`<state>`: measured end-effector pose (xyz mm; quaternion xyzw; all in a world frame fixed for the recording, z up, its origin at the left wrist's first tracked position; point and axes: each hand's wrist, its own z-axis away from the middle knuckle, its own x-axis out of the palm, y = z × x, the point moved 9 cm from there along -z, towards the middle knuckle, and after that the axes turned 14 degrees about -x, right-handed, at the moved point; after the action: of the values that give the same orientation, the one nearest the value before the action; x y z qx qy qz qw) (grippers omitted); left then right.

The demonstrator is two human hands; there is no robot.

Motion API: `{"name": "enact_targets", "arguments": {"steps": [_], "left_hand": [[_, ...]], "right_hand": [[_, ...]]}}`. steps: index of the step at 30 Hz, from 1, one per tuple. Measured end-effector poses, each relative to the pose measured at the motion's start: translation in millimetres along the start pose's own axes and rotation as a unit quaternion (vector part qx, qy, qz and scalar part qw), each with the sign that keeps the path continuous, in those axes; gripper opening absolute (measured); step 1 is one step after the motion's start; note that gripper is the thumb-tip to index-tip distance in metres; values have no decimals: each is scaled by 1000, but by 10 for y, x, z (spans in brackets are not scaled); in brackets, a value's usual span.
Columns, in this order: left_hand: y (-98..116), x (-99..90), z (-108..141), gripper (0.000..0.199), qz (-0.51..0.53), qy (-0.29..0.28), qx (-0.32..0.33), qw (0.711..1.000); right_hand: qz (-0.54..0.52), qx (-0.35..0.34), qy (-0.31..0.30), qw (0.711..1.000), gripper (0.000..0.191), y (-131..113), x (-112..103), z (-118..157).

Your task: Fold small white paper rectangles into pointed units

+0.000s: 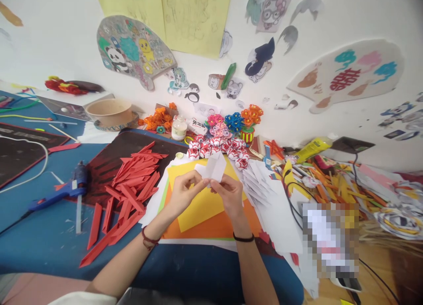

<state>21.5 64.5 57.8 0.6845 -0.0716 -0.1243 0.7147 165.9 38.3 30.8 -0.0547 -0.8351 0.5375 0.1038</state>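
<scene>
- Blue tabletop nearest you. State of grip?
- Both closed: my left hand and right hand pinch one folded white paper between thumbs and fingers.
- Its look and place?
- Creased, flaps angled upward, lower edge at my fingertips. Held above one yellow sheet, which lies over orange paper.
- Obstructions?
- My hands hide part of the yellow sheet. Left of it, folded red strips, too overlapped to count; past them, one blue glue gun.
- Farther back?
- Red-and-white flowers, crowded, count uncertain; one jar near them. On the white wall, two fan-shaped boards.
</scene>
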Motion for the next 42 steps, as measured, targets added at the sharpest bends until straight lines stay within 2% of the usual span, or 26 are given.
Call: {"name": "enact_targets", "arguments": {"steps": [11, 18, 23, 27, 32, 42], "left_hand": [[-17, 18, -19, 37, 9, -8, -15, 1000], [-27, 21, -20, 32, -68, 12, 12, 998], [-59, 45, -70, 35, -96, -20, 18, 995], [-116, 70, -121, 41, -91, -54, -6, 994], [-161, 115, -131, 38, -79, -88, -36, 992], [-225, 212, -120, 30, -88, -148, -47, 984]], "right_hand": [[-10, 4, 14, 1000, 27, 3, 7, 16], [23, -7, 10, 1000, 27, -3, -28, -12], [28, 14, -34, 999, 28, 94, -19, -29], [-2, 37, -53, 998, 30, 196, -20, -32], [-20, 56, -71, 996, 31, 270, -12, -23], [-4, 47, -119, 992, 33, 245, -17, -17]]}}
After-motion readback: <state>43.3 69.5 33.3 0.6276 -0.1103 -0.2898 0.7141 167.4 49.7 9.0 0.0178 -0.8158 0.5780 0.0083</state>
